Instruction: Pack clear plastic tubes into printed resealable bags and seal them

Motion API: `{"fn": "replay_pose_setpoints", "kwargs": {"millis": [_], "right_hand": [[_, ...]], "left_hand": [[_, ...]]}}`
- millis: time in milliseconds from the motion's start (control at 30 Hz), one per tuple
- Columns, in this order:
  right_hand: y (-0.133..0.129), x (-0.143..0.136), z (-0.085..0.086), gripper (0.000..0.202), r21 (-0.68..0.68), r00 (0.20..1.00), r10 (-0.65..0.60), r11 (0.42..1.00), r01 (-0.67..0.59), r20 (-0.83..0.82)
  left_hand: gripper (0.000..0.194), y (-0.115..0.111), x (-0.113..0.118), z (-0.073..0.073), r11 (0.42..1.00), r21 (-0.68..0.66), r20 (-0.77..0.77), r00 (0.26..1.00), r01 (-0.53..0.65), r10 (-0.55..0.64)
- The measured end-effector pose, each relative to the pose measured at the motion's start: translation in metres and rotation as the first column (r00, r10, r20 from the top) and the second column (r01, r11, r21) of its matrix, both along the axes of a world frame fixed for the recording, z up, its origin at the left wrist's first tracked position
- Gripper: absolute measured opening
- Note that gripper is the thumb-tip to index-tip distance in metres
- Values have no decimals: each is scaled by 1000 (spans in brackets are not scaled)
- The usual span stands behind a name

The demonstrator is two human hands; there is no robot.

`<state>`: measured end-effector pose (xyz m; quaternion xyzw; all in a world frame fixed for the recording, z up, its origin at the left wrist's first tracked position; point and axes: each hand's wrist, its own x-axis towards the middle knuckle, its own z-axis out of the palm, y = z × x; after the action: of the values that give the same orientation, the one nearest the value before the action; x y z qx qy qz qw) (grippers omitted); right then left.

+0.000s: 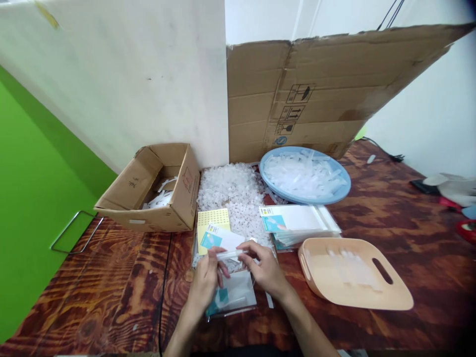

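Between both hands, level above the table, is a small clear tube-like piece (229,255). My left hand (206,275) pinches its left end, and my right hand (263,267) pinches its right end. Below them lies a clear packet with a teal label (238,293). Just beyond my fingers a white and blue card (226,238) overlaps a yellow sheet of small dots (213,218). Behind these spreads a heap of small clear plastic pieces (232,186).
An open cardboard box (182,198) stands at the left. At the right are a blue basin of clear strips (347,186), stacked packets (301,220) and a peach tray (394,297) with clear pieces. A large cardboard sheet (334,79) leans behind.
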<state>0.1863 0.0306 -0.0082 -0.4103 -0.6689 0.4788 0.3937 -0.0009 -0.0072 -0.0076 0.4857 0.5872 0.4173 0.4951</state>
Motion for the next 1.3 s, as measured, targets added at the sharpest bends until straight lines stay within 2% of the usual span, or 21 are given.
{"fn": "replay_pose_setpoints", "kwargs": {"millis": [67, 100, 200, 333, 433, 500, 567, 600, 667, 733, 800, 867, 933, 1033, 1100, 1200, 1300], "right_hand": [[-1, 1, 1, 13, 118, 999, 2, 993, -6, 37], [-2, 2, 2, 14, 151, 998, 11, 988, -19, 56], [-6, 1, 4, 12, 134, 994, 19, 990, -33, 104], [-10, -3, 7, 20, 39, 995, 6, 999, -10, 103], [-13, -11, 2, 27, -123, 997, -32, 992, 23, -76], [-13, -19, -3, 27, -251, 956, -83, 968, 10, -282], [-12, -23, -6, 28, -279, 905, -120, 960, 1, -409], [-11, -23, -6, 26, -251, 900, -125, 968, 18, -418], [-9, -16, -3, 21, -184, 915, -153, 979, 88, -373], [-6, -1, 3, 20, -164, 924, -193, 976, 145, -330], [-3, 20, 10, 21, -201, 933, -201, 969, 144, -299], [-2, 42, 16, 24, -215, 967, -166, 969, 123, -195], [-2, 61, 22, 25, -141, 991, -131, 982, 129, -2], [-7, 79, 30, 20, 24, 966, -113, 994, 110, 233], [-14, 83, 33, 22, 38, 964, -68, 997, 60, 258], [-26, 75, 33, 22, -52, 989, 6, 999, 2, 147], [-35, 53, 29, 16, -191, 994, -67, 980, 49, -89]], "left_hand": [[63, 0, 0, -3, 990, -134, 73, 997, 33, -23], [58, 0, 1, -4, 991, -128, 75, 997, 33, -24], [41, -4, 1, 3, 998, 61, -82, 997, 1, 4], [23, -13, 1, 11, 959, 279, -318, 947, 52, 41], [20, -16, 4, 7, 941, 337, -299, 950, 20, 87], [21, -15, 11, 2, 949, 306, -204, 968, -79, 146], [23, -15, 17, -2, 957, 257, -113, 979, -134, 167], [23, -15, 19, -3, 963, 245, -106, 984, -113, 143], [21, -15, 18, -6, 971, 237, -207, 978, 28, 23], [15, -16, 9, -8, 957, 174, -417, 898, 232, -141], [10, -16, -3, -10, 924, 38, -608, 743, 381, -281], [11, -16, -14, -10, 896, -83, -700, 614, 437, -365], [11, -14, -21, -7, 880, -124, -712, 577, 459, -401], [3, -13, -28, 6, 859, -93, -640, 631, 503, -438], [6, -13, -33, 16, 847, -68, -535, 697, 527, -477], [18, -16, -41, 25, 865, -64, -395, 784, 497, -480], [23, -20, -44, 22, 895, -40, -356, 831, 444, -428]]}}
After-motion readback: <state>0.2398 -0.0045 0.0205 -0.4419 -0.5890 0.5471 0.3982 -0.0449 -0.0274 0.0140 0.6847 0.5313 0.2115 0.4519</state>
